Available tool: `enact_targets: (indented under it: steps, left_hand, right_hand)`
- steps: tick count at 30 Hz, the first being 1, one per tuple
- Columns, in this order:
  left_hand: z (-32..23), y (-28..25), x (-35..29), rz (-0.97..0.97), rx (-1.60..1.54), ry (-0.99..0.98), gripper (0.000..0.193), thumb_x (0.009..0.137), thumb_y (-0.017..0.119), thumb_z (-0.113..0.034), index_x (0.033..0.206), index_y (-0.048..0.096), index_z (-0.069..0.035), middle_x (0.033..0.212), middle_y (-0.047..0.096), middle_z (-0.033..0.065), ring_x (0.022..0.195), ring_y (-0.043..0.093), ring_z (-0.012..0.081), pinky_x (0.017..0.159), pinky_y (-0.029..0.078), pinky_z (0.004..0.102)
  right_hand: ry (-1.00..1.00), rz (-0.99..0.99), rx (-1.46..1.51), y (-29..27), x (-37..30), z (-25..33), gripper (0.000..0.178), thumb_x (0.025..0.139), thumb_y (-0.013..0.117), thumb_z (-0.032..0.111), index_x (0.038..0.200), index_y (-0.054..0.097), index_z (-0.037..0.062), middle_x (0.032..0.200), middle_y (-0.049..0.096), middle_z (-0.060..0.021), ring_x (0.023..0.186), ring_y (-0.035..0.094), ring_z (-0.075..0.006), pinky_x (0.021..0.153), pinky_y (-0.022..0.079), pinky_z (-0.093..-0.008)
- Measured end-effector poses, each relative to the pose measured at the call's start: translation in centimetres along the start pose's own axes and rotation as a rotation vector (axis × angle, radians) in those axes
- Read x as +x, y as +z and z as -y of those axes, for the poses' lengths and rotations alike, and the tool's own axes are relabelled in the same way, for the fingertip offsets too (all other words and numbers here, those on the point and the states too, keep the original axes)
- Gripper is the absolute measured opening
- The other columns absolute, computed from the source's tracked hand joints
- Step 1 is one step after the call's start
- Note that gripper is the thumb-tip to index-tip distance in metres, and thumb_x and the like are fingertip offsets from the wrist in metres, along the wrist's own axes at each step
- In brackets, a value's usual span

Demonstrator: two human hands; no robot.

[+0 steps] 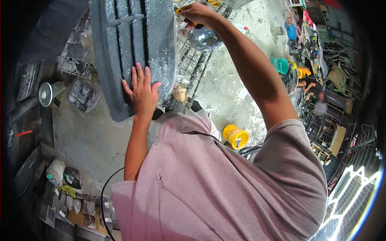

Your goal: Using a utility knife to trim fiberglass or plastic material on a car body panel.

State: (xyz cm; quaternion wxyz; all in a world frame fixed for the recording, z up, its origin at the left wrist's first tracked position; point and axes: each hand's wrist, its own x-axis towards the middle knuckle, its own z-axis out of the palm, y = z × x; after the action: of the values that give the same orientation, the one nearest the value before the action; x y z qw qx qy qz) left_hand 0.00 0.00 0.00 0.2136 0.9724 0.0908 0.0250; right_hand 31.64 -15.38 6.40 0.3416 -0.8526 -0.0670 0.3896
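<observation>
A large grey panel with long dark slots and a wet-looking surface lies ahead of me, its near end rounded. My left hand rests flat on that near end, fingers spread over the slots. At the panel's far right edge, my right hand is closed around a small yellow tool. Only bits of this tool show between and beside the fingers, so its exact kind is hidden. Clear plastic film clings to the rack below the panel, just right of it.
A metal rack supports the panel. Yellow bucket stands on the concrete floor to my right, with a green bucket farther off. Another person is at the far right among clutter. A round lamp-like object stands left.
</observation>
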Motion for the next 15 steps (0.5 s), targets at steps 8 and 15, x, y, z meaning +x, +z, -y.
enact_targets:
  steps: [8, 15]
  left_hand:
    - [-1.4, -0.3, 2.0, 0.007, 0.009, 0.058, 0.067, 0.087, 0.067, -0.04, 0.144, 0.049, -0.011, 0.16, 0.03, 0.0125, 0.148, 0.027, 0.0277, 0.115, 0.01, 0.0634]
    - [0.3, 0.0, -0.1, -0.02, 0.0, -0.007, 0.065, 0.088, 0.067, -0.04, 0.144, 0.05, -0.011, 0.159, 0.032, 0.0123, 0.147, 0.029, 0.0276, 0.115, 0.011, 0.0637]
  right_hand:
    - [-0.281, 0.141, -0.39, -3.2, 6.7, -6.6, 0.013, 0.086, 0.063, 0.013, 0.081, 0.062, 0.0017, 0.073, 0.064, -0.012, 0.068, 0.067, -0.0215, 0.054, 0.052, -0.0362]
    - [-0.783, 0.298, -1.607, 1.8, 4.9, -3.0, 0.015, 0.084, 0.066, 0.015, 0.079, 0.062, 0.0008, 0.075, 0.064, -0.0157, 0.069, 0.063, -0.0322, 0.064, 0.052, -0.0413]
